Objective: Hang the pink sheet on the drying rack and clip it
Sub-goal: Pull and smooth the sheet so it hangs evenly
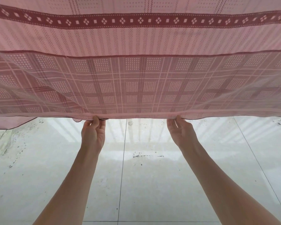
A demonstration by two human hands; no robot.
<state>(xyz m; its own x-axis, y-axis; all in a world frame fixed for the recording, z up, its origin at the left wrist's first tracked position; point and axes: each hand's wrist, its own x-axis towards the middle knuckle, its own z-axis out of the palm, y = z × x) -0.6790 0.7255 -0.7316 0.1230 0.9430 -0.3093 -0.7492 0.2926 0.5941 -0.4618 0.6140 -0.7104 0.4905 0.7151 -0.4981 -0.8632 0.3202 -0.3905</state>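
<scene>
Your left hand (93, 133) and right hand (179, 129) each pinch shut on the near hem of the pink sheet (136, 88); it spreads overhead, above the pale tiled floor (144, 184); no rack shows.

The sheet (139, 65) is spread across the upper half of the view, from the left border to the right, above the floor (144, 176). 2 layers are seen: a nearer layer is laid over the lower part of a farther one, which extends above it. The near edge is gripped from below at 2 places, by the left hand (93, 133) left of centre and by the right hand (179, 129) right of centre, well apart. Both forearms are raised over the floor beneath.
</scene>
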